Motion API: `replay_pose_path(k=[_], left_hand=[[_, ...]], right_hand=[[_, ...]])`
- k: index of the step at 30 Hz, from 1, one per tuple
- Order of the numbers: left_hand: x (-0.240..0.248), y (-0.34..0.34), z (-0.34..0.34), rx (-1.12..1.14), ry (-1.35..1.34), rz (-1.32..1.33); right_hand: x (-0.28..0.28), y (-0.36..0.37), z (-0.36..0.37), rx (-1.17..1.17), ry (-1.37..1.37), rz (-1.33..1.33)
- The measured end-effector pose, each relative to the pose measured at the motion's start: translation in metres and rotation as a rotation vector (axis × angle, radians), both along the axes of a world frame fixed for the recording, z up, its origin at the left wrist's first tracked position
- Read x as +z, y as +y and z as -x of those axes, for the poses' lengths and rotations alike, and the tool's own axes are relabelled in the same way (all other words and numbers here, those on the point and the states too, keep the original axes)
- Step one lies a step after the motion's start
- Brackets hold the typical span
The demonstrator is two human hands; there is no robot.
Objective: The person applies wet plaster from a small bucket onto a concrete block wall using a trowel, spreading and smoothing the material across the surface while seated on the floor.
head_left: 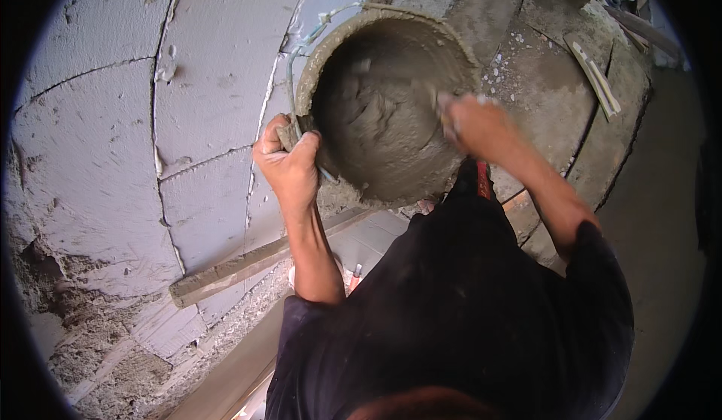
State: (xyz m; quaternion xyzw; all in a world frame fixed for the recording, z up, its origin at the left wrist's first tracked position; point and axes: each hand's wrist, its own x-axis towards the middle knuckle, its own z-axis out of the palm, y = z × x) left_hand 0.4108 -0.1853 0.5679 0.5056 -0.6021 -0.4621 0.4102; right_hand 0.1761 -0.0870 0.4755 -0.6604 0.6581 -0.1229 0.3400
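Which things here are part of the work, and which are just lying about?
In use:
bucket, gripped at its rim by the left hand
wet grey mix inside
tool, blurred, in the right hand

Apparently just lying about:
plank
wood strips
white crumbs

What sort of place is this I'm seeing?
Most likely a building or renovation site: there's a caked bucket of wet grey mortar-like mix, pale blockwork with visible joints, and a rough wooden batten lying against it.
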Motion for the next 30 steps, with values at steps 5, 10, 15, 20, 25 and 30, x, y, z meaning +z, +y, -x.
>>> replay_pose_path(k=[5, 10, 15, 20, 25, 30], left_hand=[[-0.036, -0.006, 0.029, -0.013, 0.117, -0.001], [-0.056, 0.007, 0.070, -0.081, 0.091, -0.063], [-0.064, 0.000, 0.094, -0.170, -0.064, 0.011], [-0.048, 0.033, 0.145, -0.343, -0.121, 0.095], [-0.024, 0.013, 0.181, -0.609, 0.069, 0.056], [-0.021, 0.023, 0.185, -0.571, 0.110, 0.037]], right_hand=[[-0.018, 0.024, 0.006, 0.312, 0.172, 0.013], [-0.020, -0.002, 0.058, 0.012, 0.278, -0.135], [-0.026, 0.053, 0.045, 0.268, -0.001, -0.330], [-0.063, 0.070, 0.094, -0.234, 0.006, -0.298], [-0.044, 0.097, 0.095, -0.339, -0.808, -0.614], [-0.042, 0.087, 0.065, -0.285, -1.216, -0.613]])
